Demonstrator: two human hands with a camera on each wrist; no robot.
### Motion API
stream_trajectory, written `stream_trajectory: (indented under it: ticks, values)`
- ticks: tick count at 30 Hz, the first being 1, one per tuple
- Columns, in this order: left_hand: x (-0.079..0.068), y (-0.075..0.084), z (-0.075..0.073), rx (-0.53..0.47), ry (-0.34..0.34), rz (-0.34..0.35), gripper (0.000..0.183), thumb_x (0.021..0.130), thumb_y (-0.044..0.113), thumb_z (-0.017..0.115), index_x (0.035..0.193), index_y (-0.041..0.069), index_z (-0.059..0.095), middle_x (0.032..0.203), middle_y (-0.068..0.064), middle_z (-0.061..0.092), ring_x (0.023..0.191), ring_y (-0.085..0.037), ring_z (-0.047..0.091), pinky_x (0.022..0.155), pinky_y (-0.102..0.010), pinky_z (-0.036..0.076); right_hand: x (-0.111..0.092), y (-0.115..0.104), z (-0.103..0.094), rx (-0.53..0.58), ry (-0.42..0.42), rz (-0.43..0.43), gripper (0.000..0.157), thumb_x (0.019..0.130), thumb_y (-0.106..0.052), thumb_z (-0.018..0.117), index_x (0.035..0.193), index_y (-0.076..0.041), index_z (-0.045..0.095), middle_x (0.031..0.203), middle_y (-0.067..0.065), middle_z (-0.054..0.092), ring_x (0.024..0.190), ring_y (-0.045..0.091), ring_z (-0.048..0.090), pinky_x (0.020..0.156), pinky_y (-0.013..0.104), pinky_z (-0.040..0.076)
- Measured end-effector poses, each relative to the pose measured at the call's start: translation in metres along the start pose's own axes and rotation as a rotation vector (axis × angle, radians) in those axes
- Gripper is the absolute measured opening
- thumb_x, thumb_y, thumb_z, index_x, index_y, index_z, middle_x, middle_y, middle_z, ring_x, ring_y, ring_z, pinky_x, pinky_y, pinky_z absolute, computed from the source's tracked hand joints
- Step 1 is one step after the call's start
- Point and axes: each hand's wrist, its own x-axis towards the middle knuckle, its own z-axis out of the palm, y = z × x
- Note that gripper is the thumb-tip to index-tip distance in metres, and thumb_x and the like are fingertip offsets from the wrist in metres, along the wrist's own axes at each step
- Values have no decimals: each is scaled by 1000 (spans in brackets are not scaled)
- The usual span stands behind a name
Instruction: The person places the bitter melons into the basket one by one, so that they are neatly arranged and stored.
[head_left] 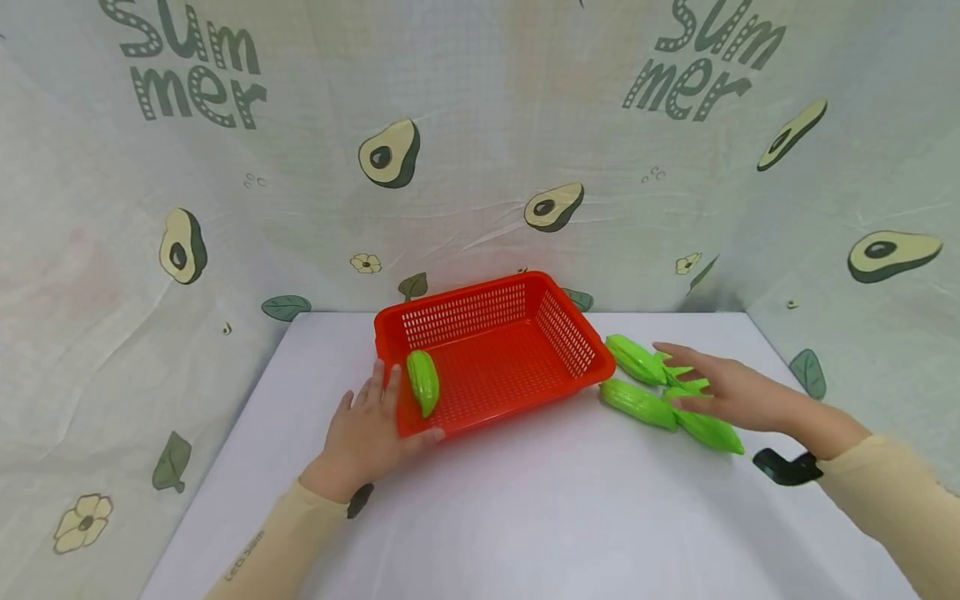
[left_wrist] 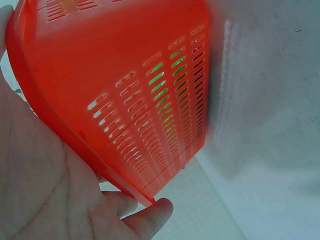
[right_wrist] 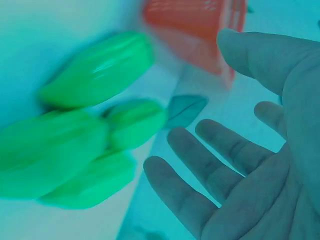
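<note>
A red plastic basket point(head_left: 498, 367) with slotted walls stands at an angle on the table, one green ridged gourd point(head_left: 423, 383) lying inside by its left wall. My left hand point(head_left: 363, 437) rests on the basket's left rim, fingers extended, thumb by the near corner. In the left wrist view, the palm point(left_wrist: 40, 175) lies along the rim, and green shows through the slots. Over a cluster of several green gourds point(head_left: 637, 404) right of the basket hovers my right hand point(head_left: 738, 392), fingers spread and holding nothing. It partly hides the gourds behind it; the right wrist view shows them apart from the fingers.
The white table point(head_left: 510, 517) ends at a pale cloth backdrop point(head_left: 472, 233) printed with avocados, leaves and lettering. This cloth also hangs along both sides. A dark wrist device point(head_left: 787, 467) sits at my right wrist.
</note>
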Motion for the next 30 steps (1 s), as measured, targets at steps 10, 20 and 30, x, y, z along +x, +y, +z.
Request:
stream_trajectory:
  ticks: [10,20,30]
  values:
    - [-3,1,-3,20,29,24,122,78,88,43,156,-2,21,160,-28,16,141,-48,31,108,-67,28,-37,52,34,-190,107,45,77,87,-19,79,151,-6,38,141,30,49,120,50,53,89,61,49]
    - [-2,2,-1,4,8,6,123,77,88,45,157,-1,19,161,-27,15,138,-50,34,108,-68,27,-42,63,52,-250,127,34,77,84,-12,81,150,-11,42,132,30,55,116,50,56,89,62,48]
    - [-2,1,-1,-5,12,5,123,76,89,44,158,0,19,162,-27,14,142,-47,28,108,-68,26,-40,67,57,-313,139,58,73,82,-10,82,146,-13,47,128,30,53,101,46,63,77,60,53]
